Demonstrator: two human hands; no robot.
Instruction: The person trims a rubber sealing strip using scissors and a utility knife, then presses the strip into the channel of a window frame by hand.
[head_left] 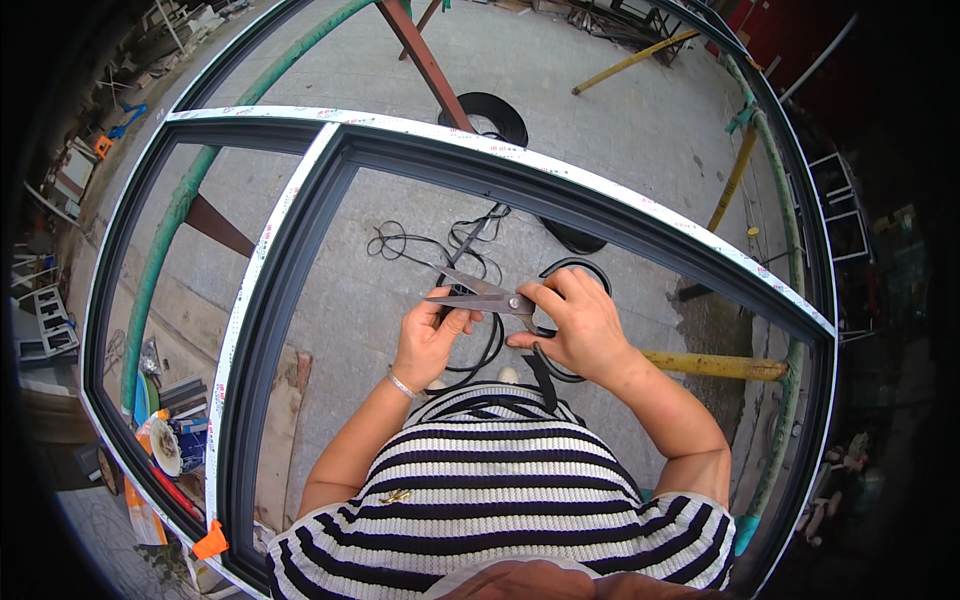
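Observation:
My right hand [580, 325] grips a large pair of scissors [492, 301] by its black handles. The blades are spread and point left, toward my left hand [428, 335]. Thumb and fingers of that left hand pinch a thin black strip [497, 343], which looks like rubber seal, close to the blades. The strip hangs in loops below my hands, and more of it lies tangled on the concrete. Both hands are over the large opening of a dark grey window frame [325, 190] with white film along its bars.
Green-wrapped poles [150, 285] run beneath the frame on both sides. A yellow pole [715, 366] stretches out at the right, and a red-brown beam [425, 62] slants beyond the crossbar. A black coil [490, 112] lies on the ground. At lower left is an orange piece [210, 541].

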